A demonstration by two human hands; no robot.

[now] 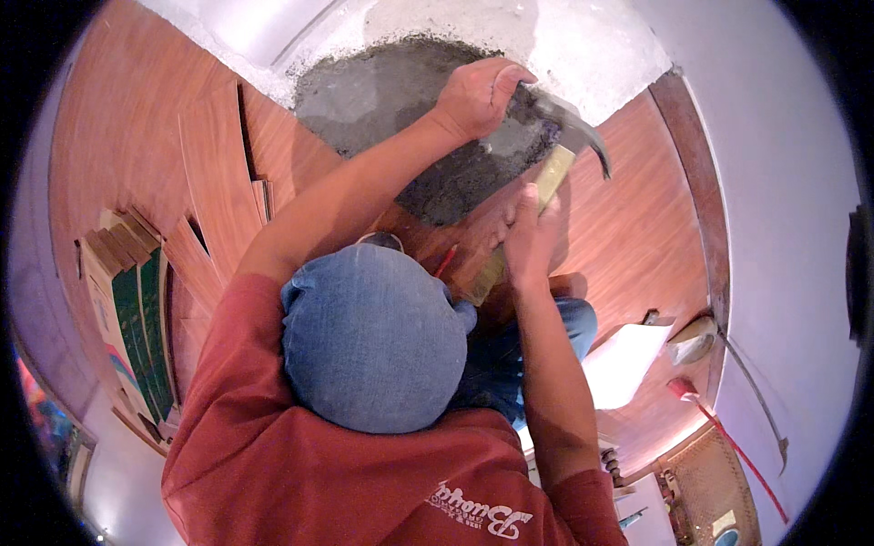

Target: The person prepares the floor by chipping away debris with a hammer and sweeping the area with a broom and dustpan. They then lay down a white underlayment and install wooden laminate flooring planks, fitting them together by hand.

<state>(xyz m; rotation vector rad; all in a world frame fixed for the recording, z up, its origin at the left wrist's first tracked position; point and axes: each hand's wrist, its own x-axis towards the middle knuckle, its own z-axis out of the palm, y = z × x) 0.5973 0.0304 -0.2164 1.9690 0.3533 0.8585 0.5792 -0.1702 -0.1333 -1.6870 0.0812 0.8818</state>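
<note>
My left hand (479, 96) reaches over the grey mortar patch (364, 100), its fingers closed round a claw hammer. The hammer's curved metal claw (587, 135) points to the right and down, and its handle is mostly hidden. Closer to my body, my right hand (531, 235) grips a pale yellowish strip of wood (553, 173). This strip slants from below the hammer head back toward my knee (373, 337). A thin red stick-like thing (446, 260) lies on the floor between my knee and the strip.
Loose floor planks (214, 155) lie at the left, beside a stack of planks with green sides (141, 318). At the right are a white sheet (628, 364), a shoe-like object (694, 341), a red brush (681, 389) and a thin metal bar (760, 391) against the wall.
</note>
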